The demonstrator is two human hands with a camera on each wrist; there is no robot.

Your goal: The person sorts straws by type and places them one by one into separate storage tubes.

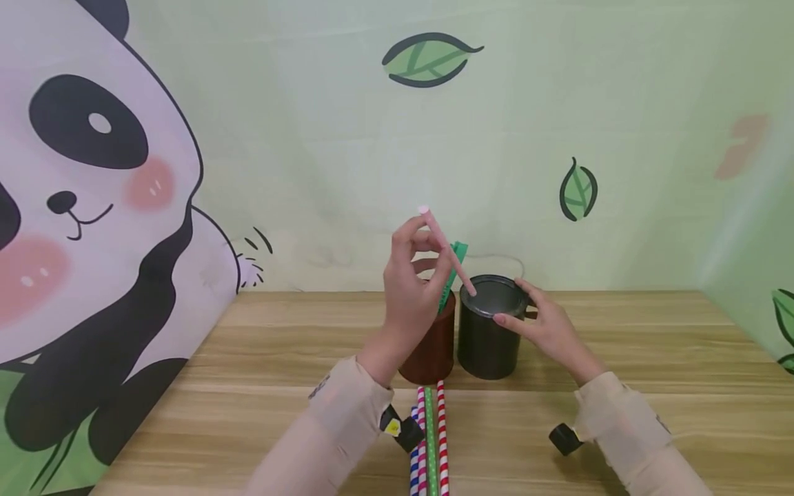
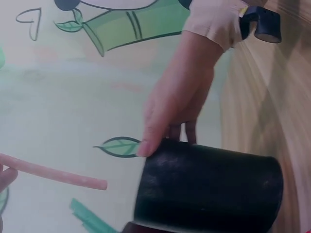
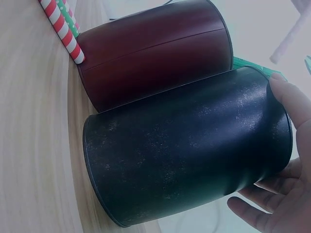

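My left hand (image 1: 409, 286) pinches a slim pink straw (image 1: 457, 267), held slanting with its lower end over the mouth of a black cylindrical container (image 1: 490, 348). In the left wrist view the straw (image 2: 63, 176) has its free end beside the container's rim. My right hand (image 1: 555, 332) grips the black container's rim, thumb at the front and fingers round the far side. Close beside it stands a dark red-brown container (image 1: 429, 357), partly hidden by my left hand. A green strip-like piece (image 1: 459, 255) sticks up out of that one.
Several patterned straws lie on the wooden table (image 1: 298, 358) in front of the containers, among them a red-striped straw (image 1: 442, 441) and a green dotted straw (image 1: 430, 441). A cloth wall (image 1: 310, 172) with printed leaves and a panda rises behind the table.
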